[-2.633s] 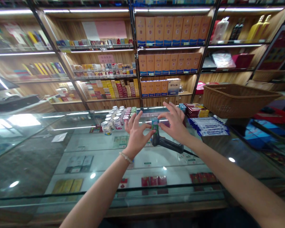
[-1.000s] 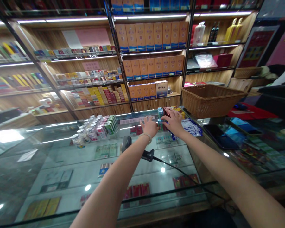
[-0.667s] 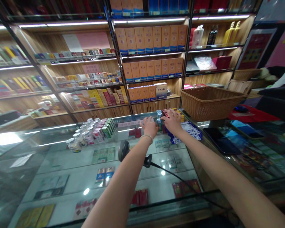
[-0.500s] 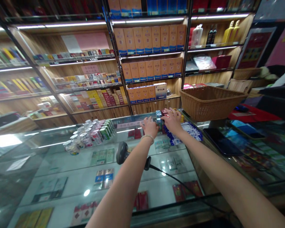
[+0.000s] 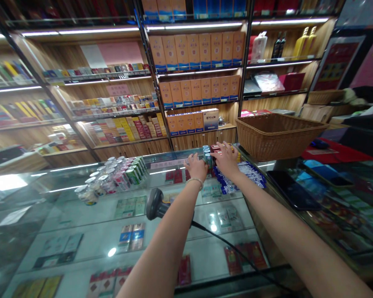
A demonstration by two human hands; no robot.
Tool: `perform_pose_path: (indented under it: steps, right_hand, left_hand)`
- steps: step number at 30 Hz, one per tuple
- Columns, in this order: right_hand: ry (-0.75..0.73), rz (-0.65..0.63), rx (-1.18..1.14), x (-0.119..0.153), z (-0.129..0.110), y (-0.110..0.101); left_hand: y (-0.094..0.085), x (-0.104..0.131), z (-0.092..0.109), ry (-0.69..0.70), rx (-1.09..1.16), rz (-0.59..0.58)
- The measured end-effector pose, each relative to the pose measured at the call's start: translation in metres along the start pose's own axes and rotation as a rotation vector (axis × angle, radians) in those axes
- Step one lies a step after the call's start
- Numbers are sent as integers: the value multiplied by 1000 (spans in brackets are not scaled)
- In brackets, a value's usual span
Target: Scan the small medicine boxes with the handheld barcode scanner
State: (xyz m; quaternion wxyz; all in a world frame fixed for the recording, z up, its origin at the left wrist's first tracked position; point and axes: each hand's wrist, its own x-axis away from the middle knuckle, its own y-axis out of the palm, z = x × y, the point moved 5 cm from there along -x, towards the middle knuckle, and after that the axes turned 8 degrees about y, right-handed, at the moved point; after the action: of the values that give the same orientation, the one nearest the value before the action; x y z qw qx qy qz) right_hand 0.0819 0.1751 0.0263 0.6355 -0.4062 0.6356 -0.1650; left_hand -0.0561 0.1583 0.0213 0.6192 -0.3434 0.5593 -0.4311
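Observation:
My left hand [image 5: 196, 168] is at the left side of a short row of small teal cylinders [image 5: 207, 154], its fingers apart. Over red packs [image 5: 215, 147] just right of that row is my right hand [image 5: 226, 158], fingers spread, its fingertips at the packs. Whether the fingertips touch the goods is too small to tell. Many blue-and-white sticks [image 5: 239, 178] lie under and beside my right wrist. A dark handheld scanner [image 5: 155, 204] rests on the glass counter [image 5: 170, 225], partly hidden by my left forearm. To the left stand rows of small jars and green and pink containers [image 5: 115, 176].
A wicker basket [image 5: 276, 136] sits at the counter's back right, with a dark phone [image 5: 290, 190] in front of it. The scanner's cable [image 5: 236, 246] runs toward the lower right. Stocked shelves [image 5: 202, 70] stand behind.
The view has shifted slightly, so the scanner and the jars appear a little farther left. Both hands keep nearly the same places around the teal cylinders and red packs.

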Motion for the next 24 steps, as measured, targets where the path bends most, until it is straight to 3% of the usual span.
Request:
perform_pose_path:
  steps: [24]
  right_hand:
    - [24, -48, 14, 2, -3, -8]
  left_hand:
    - [2, -6, 2, -17, -31, 10]
